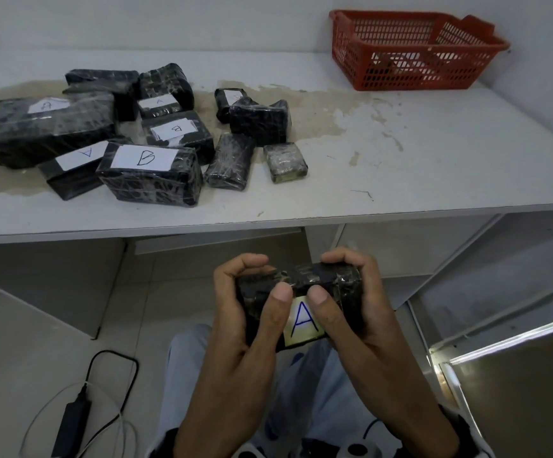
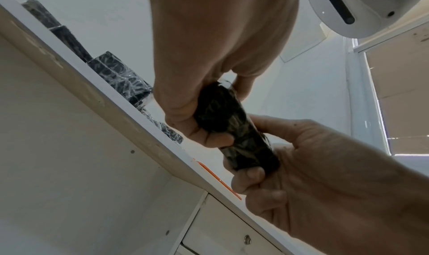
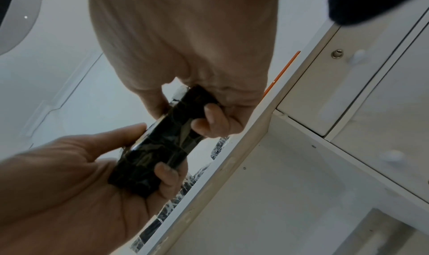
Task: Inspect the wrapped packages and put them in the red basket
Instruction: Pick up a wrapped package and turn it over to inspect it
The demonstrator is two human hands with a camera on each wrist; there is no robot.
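Observation:
Below the table's front edge, both hands hold a small black wrapped package (image 1: 301,285) over my lap. Its white label marked "A" (image 1: 303,320) faces up. My left hand (image 1: 263,278) grips its left end, thumb on top and fingers curled round the far side. At the other end my right hand (image 1: 326,278) grips the same way. The wrist views show the package (image 2: 234,128) (image 3: 160,147) from underneath, with fingers (image 2: 253,173) (image 3: 209,120) wrapped under it. A red basket (image 1: 413,72) stands at the table's back right. Several more wrapped packages (image 1: 149,173) lie on the left half.
The white table (image 1: 400,153) has worn patches. A small pale package (image 1: 285,161) lies nearest the bare middle. Under the table are an open bay and drawers (image 2: 232,231). A power adapter with cables (image 1: 70,424) lies on the floor at left.

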